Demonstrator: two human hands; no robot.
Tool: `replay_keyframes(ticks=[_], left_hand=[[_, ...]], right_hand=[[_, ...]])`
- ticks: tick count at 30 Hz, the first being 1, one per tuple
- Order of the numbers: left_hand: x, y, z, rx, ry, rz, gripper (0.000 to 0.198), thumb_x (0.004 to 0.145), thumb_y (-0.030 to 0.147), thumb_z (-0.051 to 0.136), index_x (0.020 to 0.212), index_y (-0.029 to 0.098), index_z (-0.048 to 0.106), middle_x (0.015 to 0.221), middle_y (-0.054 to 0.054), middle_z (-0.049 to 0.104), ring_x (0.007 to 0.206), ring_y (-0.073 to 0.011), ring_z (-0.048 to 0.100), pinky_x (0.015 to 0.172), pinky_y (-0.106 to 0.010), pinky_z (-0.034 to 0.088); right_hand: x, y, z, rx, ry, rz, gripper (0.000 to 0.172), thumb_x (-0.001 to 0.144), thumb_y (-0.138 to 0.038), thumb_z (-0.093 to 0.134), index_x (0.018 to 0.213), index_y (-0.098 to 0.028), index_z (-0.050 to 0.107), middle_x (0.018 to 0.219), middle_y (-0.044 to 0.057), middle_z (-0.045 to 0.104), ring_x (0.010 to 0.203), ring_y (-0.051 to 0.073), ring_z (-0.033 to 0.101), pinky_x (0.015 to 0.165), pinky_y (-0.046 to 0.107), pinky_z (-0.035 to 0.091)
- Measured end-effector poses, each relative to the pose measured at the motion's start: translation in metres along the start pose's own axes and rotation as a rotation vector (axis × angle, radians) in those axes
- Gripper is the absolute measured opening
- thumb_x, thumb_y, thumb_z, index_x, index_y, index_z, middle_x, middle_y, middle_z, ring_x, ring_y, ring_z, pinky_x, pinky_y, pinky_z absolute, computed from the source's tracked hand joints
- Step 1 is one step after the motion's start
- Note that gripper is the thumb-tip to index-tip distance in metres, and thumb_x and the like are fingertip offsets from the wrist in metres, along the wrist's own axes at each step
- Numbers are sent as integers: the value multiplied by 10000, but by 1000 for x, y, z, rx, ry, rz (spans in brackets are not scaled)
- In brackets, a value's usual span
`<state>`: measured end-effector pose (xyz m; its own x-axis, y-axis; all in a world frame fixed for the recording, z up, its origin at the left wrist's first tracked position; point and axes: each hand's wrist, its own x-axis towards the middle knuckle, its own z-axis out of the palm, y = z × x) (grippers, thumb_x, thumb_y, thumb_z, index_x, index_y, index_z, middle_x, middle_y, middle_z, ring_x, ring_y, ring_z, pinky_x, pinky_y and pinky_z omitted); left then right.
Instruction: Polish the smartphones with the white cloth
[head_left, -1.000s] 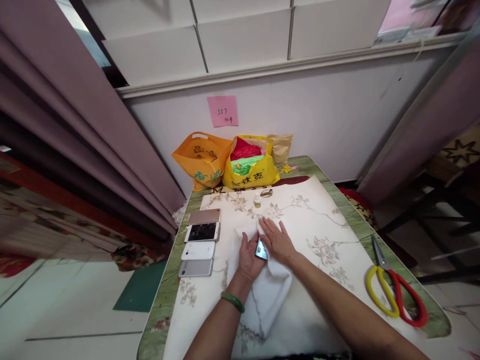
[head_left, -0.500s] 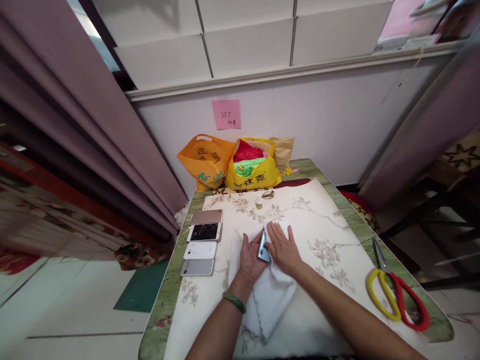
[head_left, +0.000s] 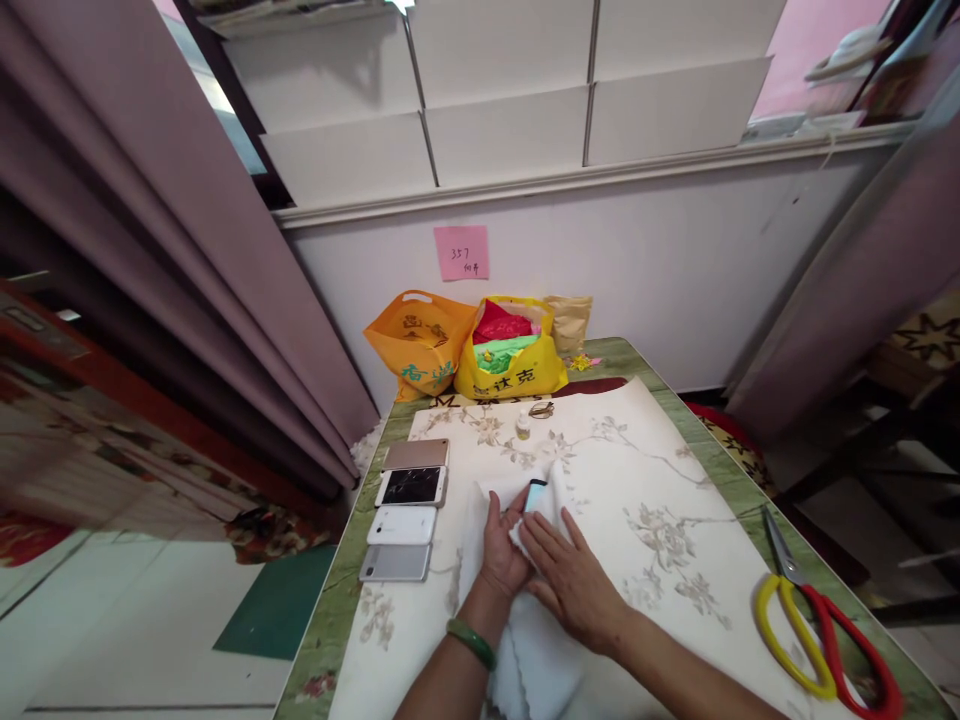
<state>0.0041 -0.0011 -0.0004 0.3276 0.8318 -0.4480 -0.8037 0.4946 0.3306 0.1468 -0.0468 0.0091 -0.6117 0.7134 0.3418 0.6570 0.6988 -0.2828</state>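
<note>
My left hand (head_left: 505, 548), with a green bangle on its wrist, is closed around a light blue phone (head_left: 535, 495). Only the phone's far end with a dark edge shows; the rest is covered. A white cloth (head_left: 536, 655) lies under and around the phone and hangs down below my hands. My right hand (head_left: 571, 580) presses a fold of this cloth against the near part of the phone, fingers held together. To the left lies a column of phones: a gold one (head_left: 417, 454), one with a cracked dark screen (head_left: 412, 486), a white one (head_left: 402, 525) and a silver one (head_left: 395, 563).
Large scissors (head_left: 795, 600) with yellow and red handles lie at the right edge. A small bottle (head_left: 523, 424) and a brownish item (head_left: 541, 410) are beyond my hands. An orange bag (head_left: 420, 345), a filled yellow bag (head_left: 514, 365) and a tan pouch (head_left: 571, 322) stand at the back.
My right hand has slid with the cloth toward me over the phone, uncovering its far end. My left hand keeps its hold. The view has tilted up slightly.
</note>
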Motion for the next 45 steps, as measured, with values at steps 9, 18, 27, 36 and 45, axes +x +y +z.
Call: replay_keyframes(ticks=[9,18,27,36,45], left_hand=[[5,-1,2,-106,-2,53,502,851,503,559,1094,77,667,977,-149,712,915,-259,663,925,-402,465],[3,-2,9,-142,-75,65,445,852,497,558,1030,108,682,901,-112,705,890,-243,654,914,-399,465],[3,-2,6,-103,-37,56,513,816,536,586,1070,100,677,725,-59,672,696,-190,645,817,-355,508],[1,-1,10,-22,26,48,464,856,518,539,1096,140,663,919,-109,726,937,-262,672,898,-396,489],[2,-2,13,-2,-61,9,515,857,528,532,1183,141,630,986,-128,725,968,-277,670,911,-417,488]], right_hand=[[6,33,-1,123,284,251,333,952,-291,449,1240,-234,605,1262,81,620,1162,219,575,978,413,490],[23,19,11,117,278,234,206,938,-301,504,992,-242,694,1009,66,688,916,207,619,835,360,501],[34,6,15,351,224,272,150,902,-316,546,913,-264,687,889,25,650,819,150,629,730,249,509],[66,38,27,183,350,493,269,958,-394,432,931,-239,650,873,39,629,817,170,612,744,270,477],[64,49,30,184,521,547,264,970,-361,400,964,-205,613,917,65,605,890,188,568,825,295,460]])
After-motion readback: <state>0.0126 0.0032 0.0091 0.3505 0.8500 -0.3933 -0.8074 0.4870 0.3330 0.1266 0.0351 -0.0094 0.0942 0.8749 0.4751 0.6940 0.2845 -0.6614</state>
